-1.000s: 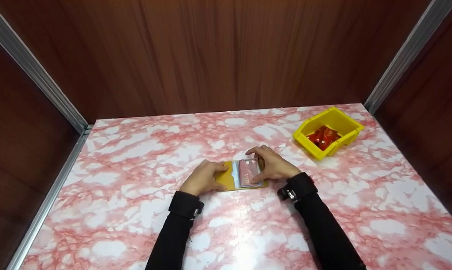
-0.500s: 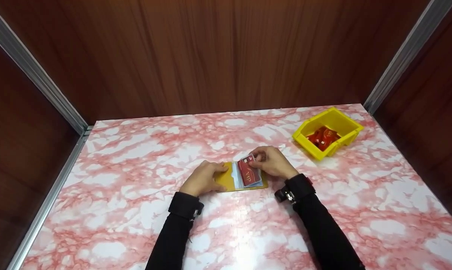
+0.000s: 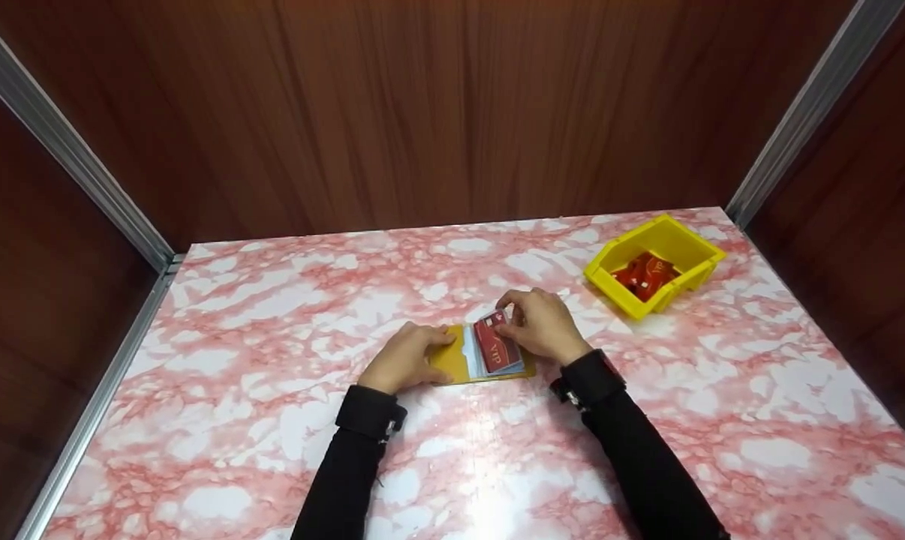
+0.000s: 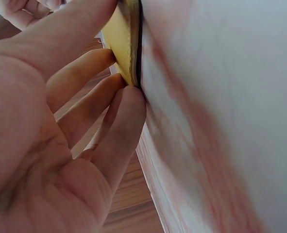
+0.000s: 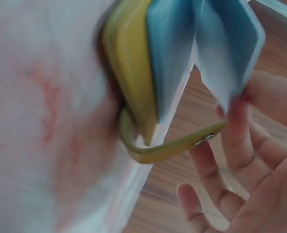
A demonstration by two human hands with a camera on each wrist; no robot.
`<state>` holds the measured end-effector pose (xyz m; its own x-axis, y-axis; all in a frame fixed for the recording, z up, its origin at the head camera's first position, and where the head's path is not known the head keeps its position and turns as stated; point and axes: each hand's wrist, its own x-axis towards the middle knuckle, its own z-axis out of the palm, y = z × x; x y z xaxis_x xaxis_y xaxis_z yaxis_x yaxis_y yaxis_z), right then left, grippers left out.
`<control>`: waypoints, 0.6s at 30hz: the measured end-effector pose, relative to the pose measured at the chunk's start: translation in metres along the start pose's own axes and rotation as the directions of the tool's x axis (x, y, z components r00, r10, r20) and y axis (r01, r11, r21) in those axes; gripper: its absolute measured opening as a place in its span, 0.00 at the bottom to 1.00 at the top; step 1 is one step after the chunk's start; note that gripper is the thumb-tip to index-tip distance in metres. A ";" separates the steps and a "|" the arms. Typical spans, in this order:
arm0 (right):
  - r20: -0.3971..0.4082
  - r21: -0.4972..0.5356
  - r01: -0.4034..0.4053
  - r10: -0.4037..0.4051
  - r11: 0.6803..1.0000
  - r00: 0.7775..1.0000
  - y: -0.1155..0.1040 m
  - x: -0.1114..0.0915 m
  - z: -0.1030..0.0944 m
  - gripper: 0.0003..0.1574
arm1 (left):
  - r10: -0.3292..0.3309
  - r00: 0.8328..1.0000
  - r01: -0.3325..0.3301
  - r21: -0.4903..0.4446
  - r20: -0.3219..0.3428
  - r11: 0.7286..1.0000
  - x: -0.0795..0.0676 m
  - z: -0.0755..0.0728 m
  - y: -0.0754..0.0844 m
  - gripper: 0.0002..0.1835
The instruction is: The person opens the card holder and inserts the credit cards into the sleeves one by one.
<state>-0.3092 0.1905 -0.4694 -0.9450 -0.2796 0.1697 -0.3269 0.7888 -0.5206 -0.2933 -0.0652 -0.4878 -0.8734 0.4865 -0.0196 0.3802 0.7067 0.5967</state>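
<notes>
A yellow card holder (image 3: pixel 456 358) lies open on the table in the head view. My left hand (image 3: pixel 406 355) grips its left cover, thumb along the near edge and fingers at the far one; the left wrist view shows fingertips against the yellow cover (image 4: pixel 126 48). With thumb and forefinger my right hand (image 3: pixel 548 324) pinches the top right corner of a clear sleeve page holding a red VIP card (image 3: pixel 497 349). That sleeve page (image 5: pixel 228 46) stands raised from the others in the right wrist view. A yellow strap (image 5: pixel 165 151) with a metal snap curves below, near the right fingers.
At the back right stands a yellow bin (image 3: pixel 674 241) with several red cards (image 3: pixel 653 274) inside. Brown wood-grain walls (image 3: pixel 452 112) rise behind and at both sides of the red-and-white marbled table (image 3: pixel 272 337).
The right fingers have gone from spreading over the card's right side to pinching the sleeve's top right corner. The sleeve page has tilted up. The left hand keeps its place.
</notes>
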 end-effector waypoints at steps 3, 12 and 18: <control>-0.019 -0.044 0.021 -0.022 0.999 1.000 -0.003 -0.001 0.001 0.16 | 0.005 1.000 -0.005 0.004 -0.003 1.000 0.001 0.000 0.000 0.34; 0.136 -0.128 -0.001 0.019 0.992 0.990 0.006 -0.004 0.006 0.39 | 0.001 1.000 -0.001 -0.006 0.000 1.000 0.001 0.001 -0.001 0.35; 0.116 -0.109 0.017 -0.004 0.994 0.993 0.007 -0.003 0.008 0.38 | 0.015 1.000 -0.015 0.002 -0.002 1.000 0.000 0.000 -0.001 0.35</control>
<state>-0.3083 0.1928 -0.4805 -0.9358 -0.3446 0.0738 -0.3422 0.8388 -0.4235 -0.2931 -0.0656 -0.4883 -0.8680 0.4964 -0.0091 0.3943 0.7003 0.5951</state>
